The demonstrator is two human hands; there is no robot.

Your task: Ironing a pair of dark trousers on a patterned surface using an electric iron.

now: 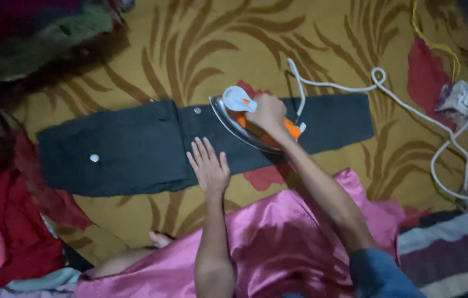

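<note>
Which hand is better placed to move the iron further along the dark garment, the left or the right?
Probably the right hand: it is closed on the orange handle of the iron. The left hand lies flat and open on the dark garment, apart from the iron, seemingly pressing the cloth flat.

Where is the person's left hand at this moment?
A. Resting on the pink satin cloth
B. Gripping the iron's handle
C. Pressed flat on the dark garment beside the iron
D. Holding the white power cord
C: the left hand lies palm-down, fingers spread, on the dark garment, while the right hand grips the handle of the orange and white iron.
</note>
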